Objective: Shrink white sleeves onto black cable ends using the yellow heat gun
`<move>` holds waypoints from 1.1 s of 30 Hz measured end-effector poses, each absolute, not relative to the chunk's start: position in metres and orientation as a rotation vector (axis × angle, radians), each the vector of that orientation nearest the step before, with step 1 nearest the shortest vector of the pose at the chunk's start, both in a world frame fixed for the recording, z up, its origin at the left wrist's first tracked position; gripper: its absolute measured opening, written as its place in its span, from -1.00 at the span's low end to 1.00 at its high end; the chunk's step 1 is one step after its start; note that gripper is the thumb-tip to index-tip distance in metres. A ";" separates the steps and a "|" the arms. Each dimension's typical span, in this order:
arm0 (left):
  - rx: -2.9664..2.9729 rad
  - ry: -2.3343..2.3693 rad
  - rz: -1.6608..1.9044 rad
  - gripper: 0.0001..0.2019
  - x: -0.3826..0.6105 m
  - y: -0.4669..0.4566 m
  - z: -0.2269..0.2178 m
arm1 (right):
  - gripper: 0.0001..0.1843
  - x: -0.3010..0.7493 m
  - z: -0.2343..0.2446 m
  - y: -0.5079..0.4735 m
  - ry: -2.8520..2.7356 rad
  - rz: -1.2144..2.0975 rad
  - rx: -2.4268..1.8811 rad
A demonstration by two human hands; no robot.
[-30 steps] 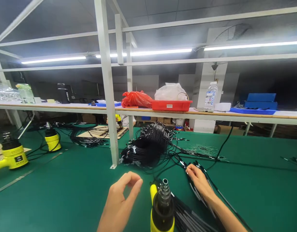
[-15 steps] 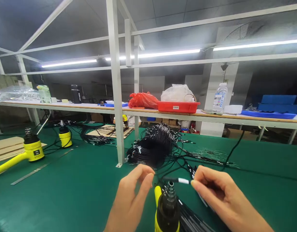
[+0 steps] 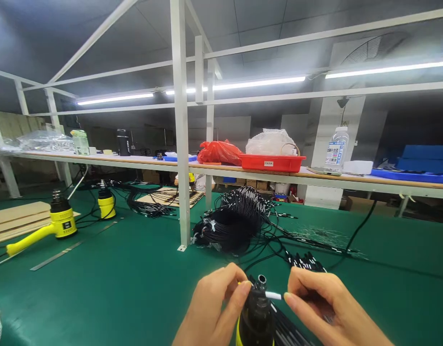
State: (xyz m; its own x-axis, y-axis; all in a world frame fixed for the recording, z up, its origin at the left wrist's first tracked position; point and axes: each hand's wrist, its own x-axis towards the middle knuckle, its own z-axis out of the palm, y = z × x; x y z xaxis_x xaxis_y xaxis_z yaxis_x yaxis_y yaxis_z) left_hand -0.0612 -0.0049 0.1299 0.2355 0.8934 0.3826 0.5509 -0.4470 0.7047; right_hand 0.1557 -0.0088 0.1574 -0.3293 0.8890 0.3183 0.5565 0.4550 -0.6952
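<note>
A short stretch of black cable with a white sleeve (image 3: 273, 295) spans the gap between my two hands. My left hand (image 3: 219, 305) is closed in a pinch at the cable's black left part. The fingertips of my right hand (image 3: 331, 305) pinch its other end, just beyond the white sleeve. Right beneath the cable, a yellow and black heat gun (image 3: 257, 327) stands with its metal nozzle pointing up. Behind the gun and my right hand, a bundle of black cables (image 3: 288, 331) lies on the green table, partly hidden.
A large coil of black cables (image 3: 230, 228) sits beyond my hands, beside a white post (image 3: 181, 144). Two more heat guns, a nearer one (image 3: 63, 221) and a farther one (image 3: 106, 204), stand at left. The shelf holds a red tray (image 3: 274, 163) and a bottle (image 3: 337, 149).
My left hand has moved right and closed on the cable. The white-sleeved piece is now lower, over the heat gun. The whole view has shifted slightly.
</note>
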 end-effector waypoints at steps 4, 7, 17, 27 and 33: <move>2.036 1.353 1.288 -0.62 -0.062 -0.005 0.122 | -0.57 0.153 0.157 -0.006 -2.029 0.632 -1.164; 2.025 1.348 1.281 -0.62 -0.063 -0.004 0.121 | -0.61 0.153 0.154 -0.002 -2.060 0.630 -1.151; 1.976 1.303 1.112 -0.66 -0.057 0.004 0.130 | -0.63 0.149 0.147 0.012 -1.979 0.565 -1.304; 1.928 1.306 1.158 -0.72 -0.054 0.012 0.135 | -0.63 0.146 0.144 0.021 -1.938 0.579 -1.308; 1.924 1.307 1.149 -0.77 -0.054 0.012 0.135 | -0.66 0.148 0.139 0.026 -1.941 0.581 -1.338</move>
